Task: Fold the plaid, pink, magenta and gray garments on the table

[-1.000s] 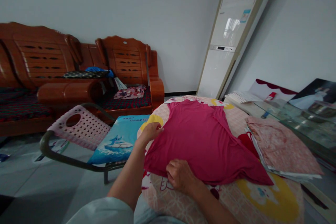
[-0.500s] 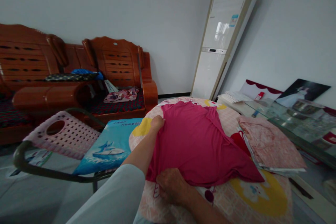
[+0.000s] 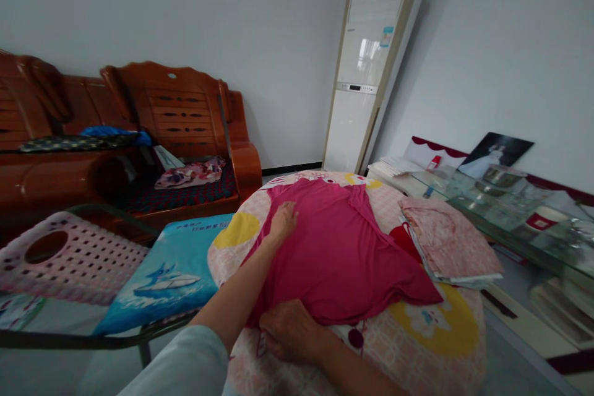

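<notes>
A magenta shirt (image 3: 329, 247) lies spread over a round table with a patterned cloth (image 3: 445, 346). My left hand (image 3: 284, 221) rests on the shirt's upper left part, its fingers apart and pointing away from me. Close to the shirt's lower left corner is my right hand (image 3: 288, 329), closed on the near edge of the fabric. A folded pink cloth (image 3: 450, 238) lies at the table's right side, with something red beside it.
A woven chair (image 3: 74, 257) with a blue cushion (image 3: 171, 272) stands at the left, wooden seats (image 3: 180, 111) behind it. At the right is a glass-topped cabinet (image 3: 524, 216) holding dishes. A tall air conditioner (image 3: 362, 74) stands at the back.
My left hand has moved from the shirt's left edge inward onto the fabric and opened. My right hand stays at the lower left corner. The view has turned a little to the right.
</notes>
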Demonstrator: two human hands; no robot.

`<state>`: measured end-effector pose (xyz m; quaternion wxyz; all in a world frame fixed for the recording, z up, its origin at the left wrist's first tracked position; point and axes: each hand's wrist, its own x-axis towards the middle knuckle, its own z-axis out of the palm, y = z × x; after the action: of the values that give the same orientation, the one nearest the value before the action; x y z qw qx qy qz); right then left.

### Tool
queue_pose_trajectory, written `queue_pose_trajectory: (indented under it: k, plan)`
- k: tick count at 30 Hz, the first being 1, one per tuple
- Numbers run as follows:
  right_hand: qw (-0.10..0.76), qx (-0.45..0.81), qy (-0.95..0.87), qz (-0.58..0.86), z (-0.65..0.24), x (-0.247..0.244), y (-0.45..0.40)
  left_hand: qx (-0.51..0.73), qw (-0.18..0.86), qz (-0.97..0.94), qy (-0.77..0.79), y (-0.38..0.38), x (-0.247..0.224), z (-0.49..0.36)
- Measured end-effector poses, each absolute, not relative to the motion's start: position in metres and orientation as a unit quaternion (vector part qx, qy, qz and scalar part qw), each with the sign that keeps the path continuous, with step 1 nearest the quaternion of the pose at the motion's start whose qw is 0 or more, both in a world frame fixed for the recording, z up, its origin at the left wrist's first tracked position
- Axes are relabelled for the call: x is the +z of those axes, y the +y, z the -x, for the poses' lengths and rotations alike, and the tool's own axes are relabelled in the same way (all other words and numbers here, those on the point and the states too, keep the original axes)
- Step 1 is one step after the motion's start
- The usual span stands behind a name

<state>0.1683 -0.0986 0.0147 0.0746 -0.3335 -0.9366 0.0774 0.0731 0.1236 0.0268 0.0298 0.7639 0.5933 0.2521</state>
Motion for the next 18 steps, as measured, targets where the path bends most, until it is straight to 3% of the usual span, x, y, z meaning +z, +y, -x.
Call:
queue_pose_trajectory:
  k: [8, 13, 18]
  plan:
    - [0.124, 0.143, -0.919, 0.346, -0.186, 0.026, -0.105, 0.165, 0.047, -0.812, 0.558, 0.098, -0.008, -0.078]
    - [0.204, 0.125, -0.836, 0.493, -0.231, 0.034, -0.091, 0.198, 0.053, -0.805, 0.557, 0.102, -0.01, -0.074]
    - [0.169, 0.079, -0.749, 0.636, -0.287, 0.021, -0.075, 0.225, 0.066, -0.767, 0.598, 0.108, -0.007, -0.067]
